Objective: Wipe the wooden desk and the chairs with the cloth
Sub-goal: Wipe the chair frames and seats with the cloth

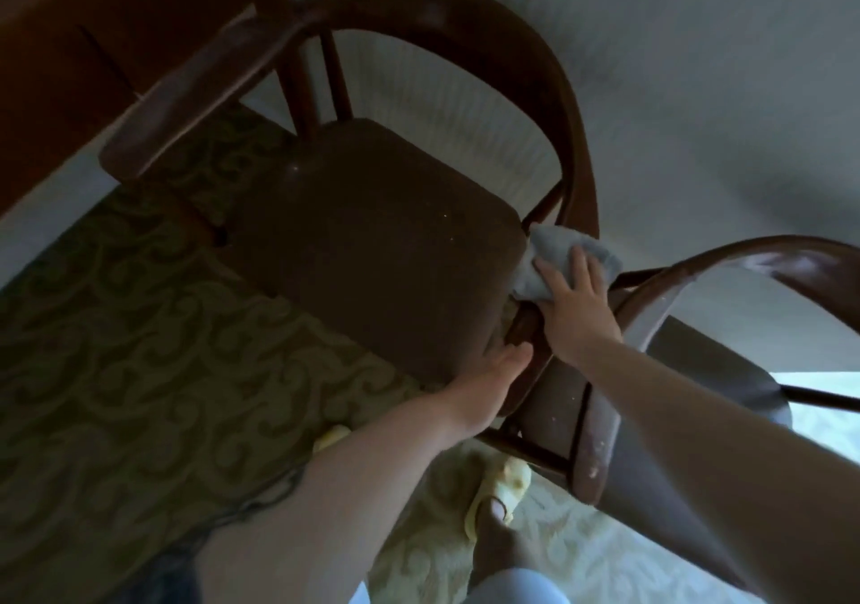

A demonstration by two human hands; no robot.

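Observation:
A dark wooden armchair (372, 231) with a curved back and a brown seat fills the middle of the view. A second wooden chair (675, 371) stands right beside it at the lower right. My right hand (574, 305) presses a grey cloth (558, 259) flat against the first chair's right side, near its armrest post. My left hand (488, 385) rests on the front right corner of that chair's seat; its fingertips are hidden over the edge.
A wooden desk (70, 68) stands at the upper left. A green patterned carpet (139, 347) covers the floor on the left. A pale wall (698, 68) lies behind the chairs. My foot in a yellow slipper (498, 492) stands below the chairs.

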